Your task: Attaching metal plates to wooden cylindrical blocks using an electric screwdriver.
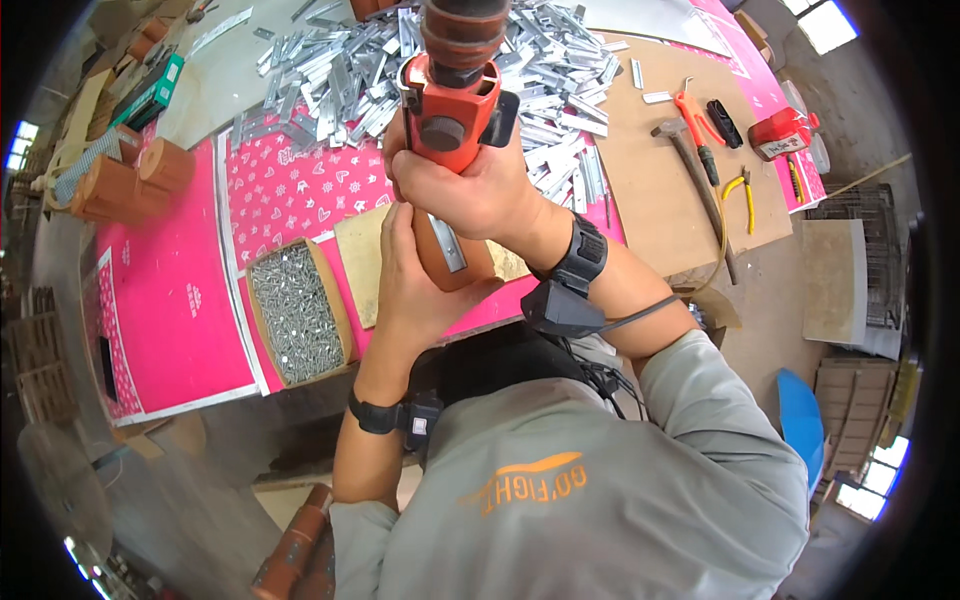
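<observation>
Head view: my right hand [470, 190] grips power tool [450, 125]; left hand [415, 290], nearer me, cups brown block [482, 262], metal strip [448, 245] atop. Likely fastening; next needs steady alignment.

The tool [465, 112] looks glossy, the strips [345, 90] shiny metal
</observation>
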Demonstrator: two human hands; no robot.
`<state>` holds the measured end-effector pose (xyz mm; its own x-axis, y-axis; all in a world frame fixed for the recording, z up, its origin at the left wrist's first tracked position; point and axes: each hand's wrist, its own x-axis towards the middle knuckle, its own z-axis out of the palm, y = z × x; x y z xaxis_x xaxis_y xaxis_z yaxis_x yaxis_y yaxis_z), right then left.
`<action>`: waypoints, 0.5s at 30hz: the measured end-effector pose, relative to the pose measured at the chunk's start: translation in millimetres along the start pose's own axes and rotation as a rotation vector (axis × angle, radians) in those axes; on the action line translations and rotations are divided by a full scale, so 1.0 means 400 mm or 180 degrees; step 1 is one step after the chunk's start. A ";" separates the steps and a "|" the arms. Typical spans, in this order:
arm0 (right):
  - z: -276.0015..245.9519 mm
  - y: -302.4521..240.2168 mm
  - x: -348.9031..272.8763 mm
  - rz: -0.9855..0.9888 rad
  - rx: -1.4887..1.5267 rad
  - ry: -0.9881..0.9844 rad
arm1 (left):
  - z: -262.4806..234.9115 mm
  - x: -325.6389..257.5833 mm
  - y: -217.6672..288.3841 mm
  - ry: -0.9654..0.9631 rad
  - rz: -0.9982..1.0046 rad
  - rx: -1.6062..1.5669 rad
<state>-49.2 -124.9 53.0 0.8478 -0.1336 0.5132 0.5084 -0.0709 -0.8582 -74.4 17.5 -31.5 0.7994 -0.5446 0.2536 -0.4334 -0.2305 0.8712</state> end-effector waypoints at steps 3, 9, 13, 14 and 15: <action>0.007 -0.002 -0.003 -0.0080 -0.0004 -0.0102 | -0.018 0.002 0.018 0.0009 0.0246 0.0416; 0.000 -0.026 0.000 0.0193 0.0219 -0.0267 | -0.065 0.052 0.091 -0.0607 0.0438 0.1158; -0.060 -0.081 -0.022 0.0109 0.0427 0.0128 | -0.088 0.059 0.114 -0.0856 0.0006 0.1414; -0.078 -0.110 -0.037 0.0421 0.0532 0.0222 | -0.093 0.054 0.112 -0.0873 0.0016 0.1424; -0.100 -0.115 -0.057 0.0437 0.0430 0.0262 | -0.097 0.052 0.110 -0.0869 -0.0100 0.1139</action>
<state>-98.2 -158.2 80.5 0.8981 -0.2134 0.3845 0.4093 0.0859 -0.9083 -60.7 27.3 28.6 0.6963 -0.7146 0.0675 -0.5656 -0.4884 0.6645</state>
